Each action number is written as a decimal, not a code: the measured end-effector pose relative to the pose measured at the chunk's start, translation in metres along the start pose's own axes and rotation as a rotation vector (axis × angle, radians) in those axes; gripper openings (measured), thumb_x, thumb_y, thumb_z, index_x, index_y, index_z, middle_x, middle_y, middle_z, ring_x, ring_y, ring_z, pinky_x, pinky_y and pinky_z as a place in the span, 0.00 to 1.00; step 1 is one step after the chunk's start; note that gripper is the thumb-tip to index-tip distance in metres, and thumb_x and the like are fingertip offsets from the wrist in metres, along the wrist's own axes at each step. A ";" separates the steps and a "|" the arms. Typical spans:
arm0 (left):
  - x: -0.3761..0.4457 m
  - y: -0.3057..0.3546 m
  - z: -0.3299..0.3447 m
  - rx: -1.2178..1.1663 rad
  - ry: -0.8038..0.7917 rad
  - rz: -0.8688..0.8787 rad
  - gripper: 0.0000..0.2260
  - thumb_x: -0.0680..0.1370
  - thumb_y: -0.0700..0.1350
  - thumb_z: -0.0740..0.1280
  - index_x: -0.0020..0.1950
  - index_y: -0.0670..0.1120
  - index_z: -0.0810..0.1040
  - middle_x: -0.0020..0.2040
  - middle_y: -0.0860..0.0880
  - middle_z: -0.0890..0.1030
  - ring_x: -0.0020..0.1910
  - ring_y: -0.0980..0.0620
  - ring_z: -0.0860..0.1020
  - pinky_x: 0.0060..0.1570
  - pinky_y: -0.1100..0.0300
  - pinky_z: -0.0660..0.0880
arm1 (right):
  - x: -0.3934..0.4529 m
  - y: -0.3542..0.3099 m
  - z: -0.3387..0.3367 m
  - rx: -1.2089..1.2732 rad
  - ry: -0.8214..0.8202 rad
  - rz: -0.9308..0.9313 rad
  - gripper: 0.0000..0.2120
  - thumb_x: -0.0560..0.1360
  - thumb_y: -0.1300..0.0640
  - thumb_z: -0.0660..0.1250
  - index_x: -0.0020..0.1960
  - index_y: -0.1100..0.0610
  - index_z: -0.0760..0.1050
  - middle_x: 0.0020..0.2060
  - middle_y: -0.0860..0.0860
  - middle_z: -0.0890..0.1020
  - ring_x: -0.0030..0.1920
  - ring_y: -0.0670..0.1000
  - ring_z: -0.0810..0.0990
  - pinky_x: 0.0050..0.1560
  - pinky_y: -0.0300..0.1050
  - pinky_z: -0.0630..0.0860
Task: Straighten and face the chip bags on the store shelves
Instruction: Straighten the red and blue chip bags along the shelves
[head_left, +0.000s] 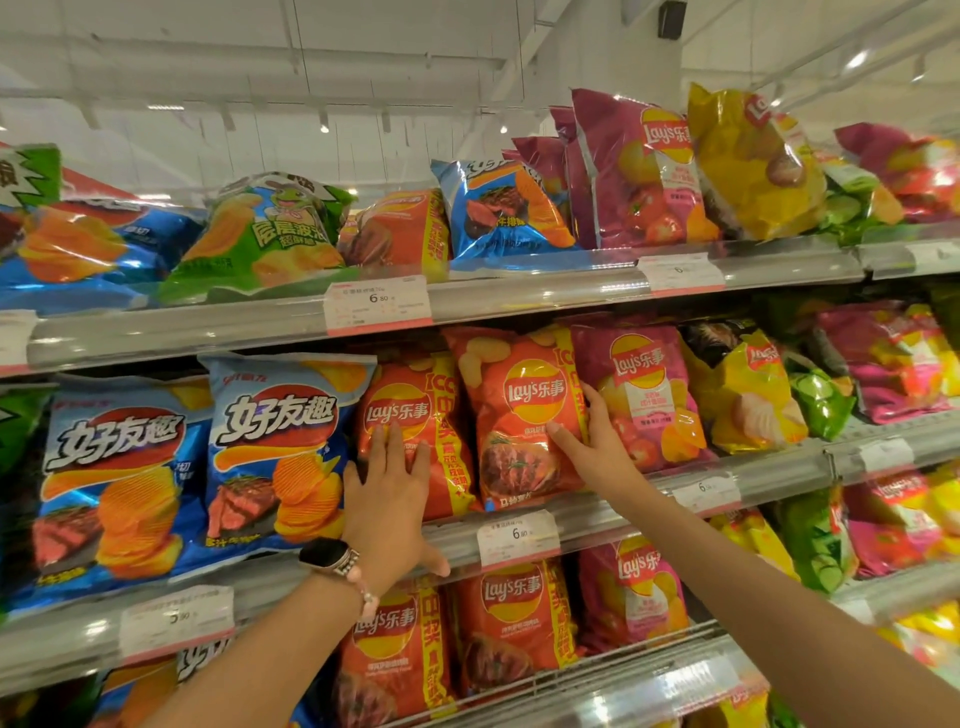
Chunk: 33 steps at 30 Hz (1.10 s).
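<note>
Middle shelf, left to right, as I see it through the head camera.

Two glossy blue foil chip bags with steak and ridged-chip artwork (208, 467) stand upright at 9 o'clock, side by side and facing out.

Left hand (387, 499), black smartwatch (324, 555) and pink bead bracelet on the wrist: fingers straight and spread, pressed flat on the front of a red foil Lay's bag with a yellow side stripe (410, 415); nothing gripped.

At centre, a second red foil Lay's bag with a steak picture (519, 410) leans slightly left, overlapping its neighbours. Right hand (597, 441) lies against its right edge, thumb across the front, fingers extended along the side; whether they curl behind I cannot tell.

At 3 o'clock: magenta foil Lay's bag (644, 384), then a yellow foil bag (743, 395), tilted.

White price tags (518, 538) sit on the grey shelf rail (769, 467).
</note>
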<state>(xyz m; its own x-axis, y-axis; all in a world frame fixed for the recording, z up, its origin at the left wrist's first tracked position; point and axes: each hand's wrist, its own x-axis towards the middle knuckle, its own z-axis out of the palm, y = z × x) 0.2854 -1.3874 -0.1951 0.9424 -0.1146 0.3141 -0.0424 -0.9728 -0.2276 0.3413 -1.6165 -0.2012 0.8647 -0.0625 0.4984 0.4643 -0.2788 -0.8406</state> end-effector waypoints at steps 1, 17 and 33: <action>0.000 0.000 0.000 -0.005 0.001 -0.001 0.60 0.62 0.67 0.74 0.78 0.47 0.39 0.77 0.40 0.36 0.76 0.40 0.37 0.73 0.40 0.50 | 0.000 0.001 0.000 0.002 -0.004 0.004 0.34 0.77 0.53 0.65 0.76 0.53 0.50 0.69 0.53 0.68 0.67 0.52 0.69 0.68 0.53 0.69; -0.020 -0.001 -0.001 -0.122 0.100 0.121 0.46 0.68 0.64 0.71 0.77 0.49 0.51 0.79 0.44 0.46 0.77 0.44 0.47 0.72 0.46 0.55 | -0.010 -0.024 0.011 -0.315 0.226 -0.108 0.34 0.76 0.58 0.65 0.76 0.58 0.52 0.73 0.56 0.60 0.71 0.53 0.62 0.65 0.41 0.59; 0.037 -0.044 -0.141 -0.070 0.623 0.190 0.43 0.66 0.59 0.75 0.75 0.51 0.57 0.72 0.44 0.60 0.71 0.42 0.58 0.71 0.44 0.56 | 0.021 -0.165 -0.003 -0.270 0.322 -0.718 0.12 0.74 0.65 0.63 0.57 0.61 0.74 0.53 0.52 0.73 0.51 0.44 0.72 0.52 0.25 0.65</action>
<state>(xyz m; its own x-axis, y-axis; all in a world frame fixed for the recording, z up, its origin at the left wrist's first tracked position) 0.2753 -1.3776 -0.0432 0.5487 -0.3606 0.7543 -0.2306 -0.9325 -0.2780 0.2818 -1.5750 -0.0515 0.2599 -0.0412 0.9648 0.7848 -0.5731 -0.2359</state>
